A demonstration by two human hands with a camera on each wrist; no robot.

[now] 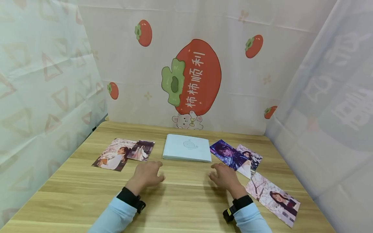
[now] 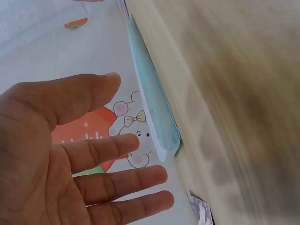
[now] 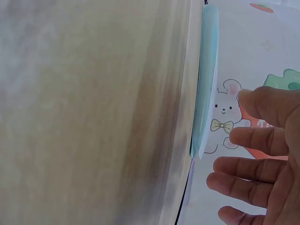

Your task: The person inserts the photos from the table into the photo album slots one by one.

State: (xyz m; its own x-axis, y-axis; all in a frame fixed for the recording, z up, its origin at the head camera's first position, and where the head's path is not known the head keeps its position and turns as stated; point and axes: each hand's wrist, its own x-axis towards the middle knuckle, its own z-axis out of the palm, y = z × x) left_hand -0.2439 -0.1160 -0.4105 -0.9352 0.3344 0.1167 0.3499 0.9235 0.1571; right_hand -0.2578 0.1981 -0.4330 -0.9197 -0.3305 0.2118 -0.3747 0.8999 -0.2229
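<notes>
A pale blue booklet (image 1: 187,148) with a small whale drawing on its cover lies closed toward the back of the table. My left hand (image 1: 148,173) hovers in front of its left corner, fingers extended and holding nothing. On the other side, my right hand (image 1: 224,176) is held near the booklet's right corner, its fingers loosely bent around no object. Both wrist views show the booklet's edge (image 2: 152,89) beyond spread fingers, apart from them. Two overlapping photos (image 1: 112,155) lie left of the booklet. To its right are a purple-toned photo (image 1: 225,153) and a blossom photo (image 1: 274,199).
The wood-grain table (image 1: 180,207) is enclosed by hanging white cloth (image 1: 233,84) printed with persimmons at the back and sides. Another photo (image 1: 246,166) lies partly beneath the purple-toned one, close to my right hand.
</notes>
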